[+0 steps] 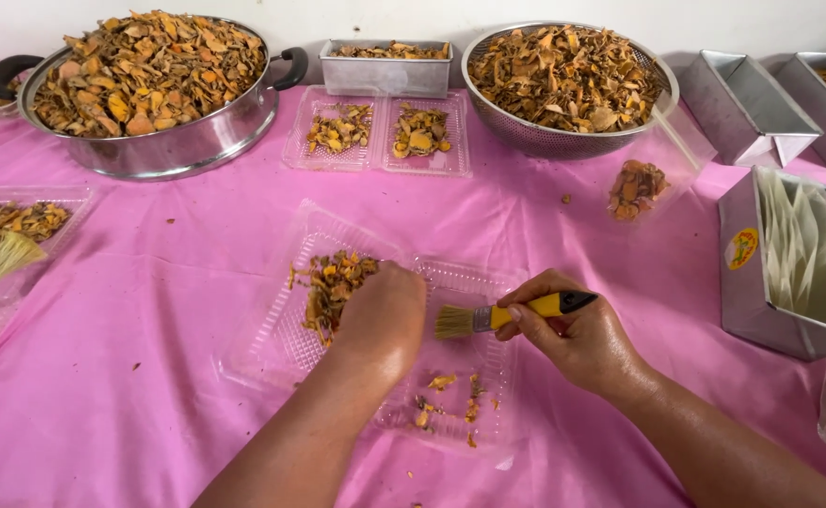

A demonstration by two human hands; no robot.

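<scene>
On the pink-clothed desk (pixel 149 376), my left hand (pixel 384 315) pinched brittle orange-brown dried slices (pixel 333 282) in the flimsy clear plastic clamshell tray (pixel 272 348); my right hand (pixel 577 339) gripped the light yellow-handled brush (pixel 507 317) mid-handle.

The left hand (pixel 382 315) is pressing down into a pile of dried orange-brown chips (pixel 330 285) lying in one half of an open clear plastic clamshell tray (pixel 272 348) on a pink tablecloth (pixel 130 395). The right hand (pixel 582 339) is gripping a yellow-handled brush (pixel 497 318), its bristles pointing at the left hand over the tray's other half, where a few scraps (pixel 446 400) are lying. A big steel pot (pixel 177 146) and a mesh bowl (pixel 545 136), both heaped with chips, are standing at the back.
</scene>
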